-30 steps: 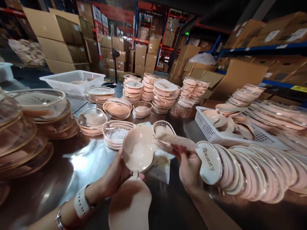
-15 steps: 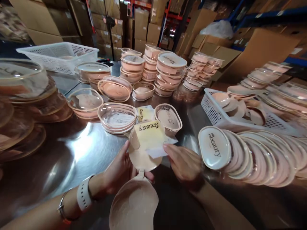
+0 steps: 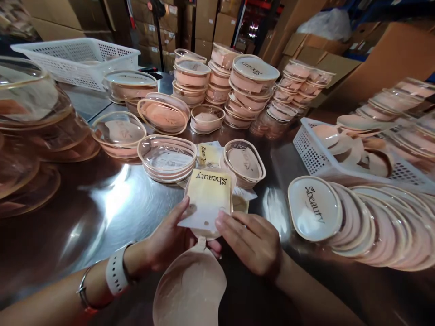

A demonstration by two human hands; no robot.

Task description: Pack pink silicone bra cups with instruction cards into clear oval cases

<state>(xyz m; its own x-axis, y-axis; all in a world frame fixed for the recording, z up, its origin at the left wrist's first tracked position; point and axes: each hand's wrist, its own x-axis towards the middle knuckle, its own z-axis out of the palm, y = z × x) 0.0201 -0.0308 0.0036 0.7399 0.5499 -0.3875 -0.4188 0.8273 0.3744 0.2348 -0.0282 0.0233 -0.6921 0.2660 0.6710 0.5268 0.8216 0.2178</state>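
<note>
A beige stick-on bra hangs by its centre clasp, the lower cup dangling toward me. My left hand is closed around the upper cup, thumb at its left edge and fingertips showing behind the clasp. Over that cup lies a yellow and white printed card marked "beauty", with small holes near its lower edge. My right hand presses its fingertips onto the card's lower right corner. Just beyond are more printed cards, between a clear oval case and another oval case.
Stacked oval cases stand at the back. A row of lidded cases leans on the right, near a white basket of beige cups. Another white basket sits back left; large clear cases are piled left on the metal table.
My right hand has moved left with the card, which now sits straighter and lower over the upper cup. My left hand keeps its hold on the bra. The view has tilted slightly downward.
</note>
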